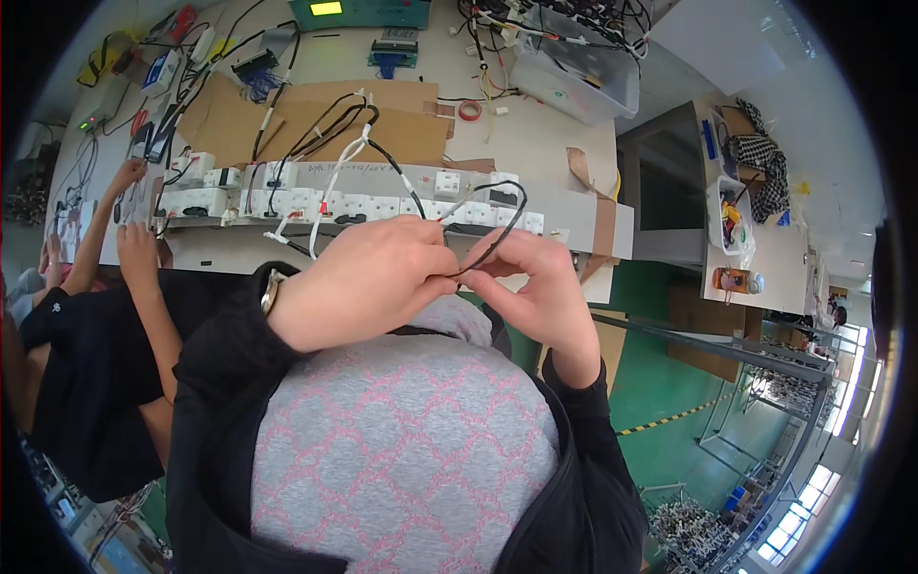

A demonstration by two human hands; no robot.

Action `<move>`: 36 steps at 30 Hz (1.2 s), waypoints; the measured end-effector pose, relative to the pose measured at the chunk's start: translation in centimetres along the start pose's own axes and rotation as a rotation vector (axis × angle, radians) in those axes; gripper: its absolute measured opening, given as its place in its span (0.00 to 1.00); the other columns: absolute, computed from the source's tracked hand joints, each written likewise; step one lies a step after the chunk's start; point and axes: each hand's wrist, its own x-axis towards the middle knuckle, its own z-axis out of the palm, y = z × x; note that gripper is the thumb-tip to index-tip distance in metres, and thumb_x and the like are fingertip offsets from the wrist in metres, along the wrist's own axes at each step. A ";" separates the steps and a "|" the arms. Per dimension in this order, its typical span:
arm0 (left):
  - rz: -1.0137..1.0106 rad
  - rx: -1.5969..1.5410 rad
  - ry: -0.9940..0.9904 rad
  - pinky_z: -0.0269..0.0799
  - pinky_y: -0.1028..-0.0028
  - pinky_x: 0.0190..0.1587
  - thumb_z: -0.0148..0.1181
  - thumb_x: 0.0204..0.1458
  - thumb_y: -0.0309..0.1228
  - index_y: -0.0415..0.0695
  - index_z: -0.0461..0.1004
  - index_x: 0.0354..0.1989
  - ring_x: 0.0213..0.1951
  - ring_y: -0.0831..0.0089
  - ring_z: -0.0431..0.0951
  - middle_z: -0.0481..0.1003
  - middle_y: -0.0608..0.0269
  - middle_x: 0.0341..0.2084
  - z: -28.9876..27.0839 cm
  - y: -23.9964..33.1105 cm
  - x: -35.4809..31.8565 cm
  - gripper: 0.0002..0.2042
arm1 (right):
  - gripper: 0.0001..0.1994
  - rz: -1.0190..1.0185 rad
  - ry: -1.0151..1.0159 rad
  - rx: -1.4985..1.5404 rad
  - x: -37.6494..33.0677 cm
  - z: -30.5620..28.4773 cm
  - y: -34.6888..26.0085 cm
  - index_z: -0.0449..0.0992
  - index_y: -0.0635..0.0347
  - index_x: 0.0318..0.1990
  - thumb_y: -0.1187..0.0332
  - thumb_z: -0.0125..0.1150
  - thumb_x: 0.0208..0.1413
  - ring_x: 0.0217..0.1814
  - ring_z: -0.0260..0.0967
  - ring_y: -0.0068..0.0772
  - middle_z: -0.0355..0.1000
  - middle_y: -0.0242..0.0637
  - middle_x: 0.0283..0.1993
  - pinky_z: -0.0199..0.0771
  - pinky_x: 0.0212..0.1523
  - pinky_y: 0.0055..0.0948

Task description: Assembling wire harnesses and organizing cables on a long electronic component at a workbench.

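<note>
Both hands meet in front of my chest, fingertips nearly touching. My left hand (387, 271) is closed in a pinch on a thin black cable. My right hand (535, 292) pinches the same cable (523, 196), which arcs up in a loop above its fingers. This cable seems to belong to a black-and-white wire harness (366, 129) that branches over the bench. White sleeved wires (330, 182) hang beside my left wrist. Just beyond my fingers runs a row of white sockets (382, 207) on a board. My fingers hide the exact spot they grip.
Flat cardboard (354, 100) covers part of the bench. A clear plastic bin (579, 81) holds cables, near a red tape roll (469, 111). A green device with a lit display (361, 12) stands at the back. On the left, another person's hands (134, 239) reach to the bench.
</note>
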 end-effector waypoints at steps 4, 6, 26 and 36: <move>-0.018 -0.014 0.099 0.71 0.59 0.39 0.62 0.46 0.25 0.42 0.79 0.28 0.36 0.53 0.76 0.74 0.54 0.30 0.5 -3.9 2.9 0.02 | 0.06 -0.052 -0.018 -0.213 1.7 -0.3 1.9 0.79 0.63 0.36 0.77 0.66 0.48 0.34 0.79 0.34 0.76 0.39 0.30 0.78 0.37 0.28; 0.014 0.060 0.051 0.71 0.59 0.40 0.62 0.45 0.24 0.42 0.79 0.28 0.36 0.53 0.76 0.74 0.54 0.29 0.9 -6.7 5.7 0.03 | 0.06 -0.027 0.066 -0.507 3.4 -0.5 4.9 0.78 0.62 0.34 0.75 0.66 0.47 0.33 0.78 0.40 0.76 0.41 0.31 0.77 0.36 0.32; -0.447 -0.436 0.188 0.77 0.76 0.39 0.61 0.49 0.17 0.34 0.78 0.33 0.34 0.75 0.82 0.80 0.60 0.28 7.2 -17.6 10.4 0.04 | 0.10 0.040 0.473 -0.172 7.7 3.8 16.1 0.70 0.61 0.36 0.77 0.66 0.50 0.34 0.80 0.31 0.77 0.35 0.32 0.80 0.37 0.26; -0.344 -0.352 0.292 0.78 0.76 0.39 0.61 0.49 0.17 0.35 0.78 0.33 0.33 0.76 0.82 0.80 0.61 0.28 7.0 -17.2 10.4 0.04 | 0.13 0.129 0.395 0.234 7.8 5.5 14.2 0.67 0.59 0.39 0.76 0.65 0.51 0.32 0.78 0.33 0.75 0.34 0.33 0.78 0.32 0.29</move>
